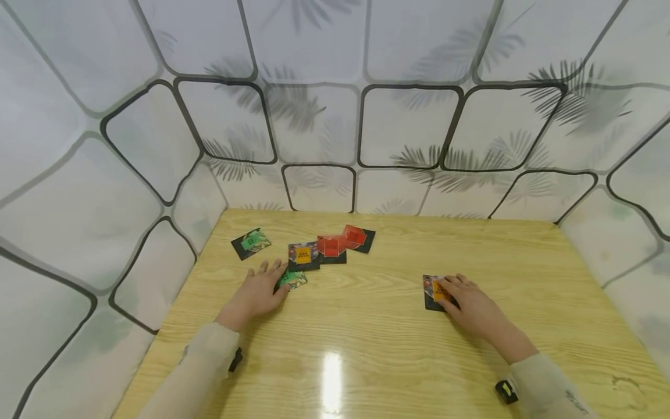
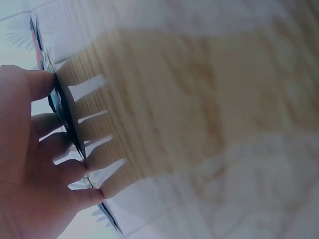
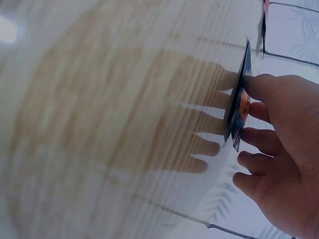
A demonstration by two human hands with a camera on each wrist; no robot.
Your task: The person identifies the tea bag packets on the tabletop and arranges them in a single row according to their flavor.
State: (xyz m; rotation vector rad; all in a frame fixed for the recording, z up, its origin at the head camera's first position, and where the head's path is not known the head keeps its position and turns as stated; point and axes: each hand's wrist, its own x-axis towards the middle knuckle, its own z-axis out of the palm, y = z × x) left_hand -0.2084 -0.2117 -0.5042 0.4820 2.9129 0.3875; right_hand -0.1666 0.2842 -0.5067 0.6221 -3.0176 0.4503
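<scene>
My left hand [image 1: 256,297] lies over a small flat green-labelled packet [image 1: 294,280] at the left of the wooden table, covering part of it. In the left wrist view that thin packet [image 2: 67,112] shows edge-on, with the spread fingertips and thumb against its face. Further right, my right hand [image 1: 473,305] rests on a dark packet [image 1: 430,299] with an orange label, its thumb and fingertips on the top. Seen from the right wrist, this packet [image 3: 240,99] lies flat under the thumb and nearest fingers, with the outer fingers past its edge.
Beyond the left hand, an orange-labelled packet [image 1: 303,263] and two red-labelled ones [image 1: 331,249] overlap in a slanting row. Another green-labelled packet [image 1: 251,241] lies apart at the far left. Patterned white cloth walls [image 1: 398,128] enclose the table's back and sides.
</scene>
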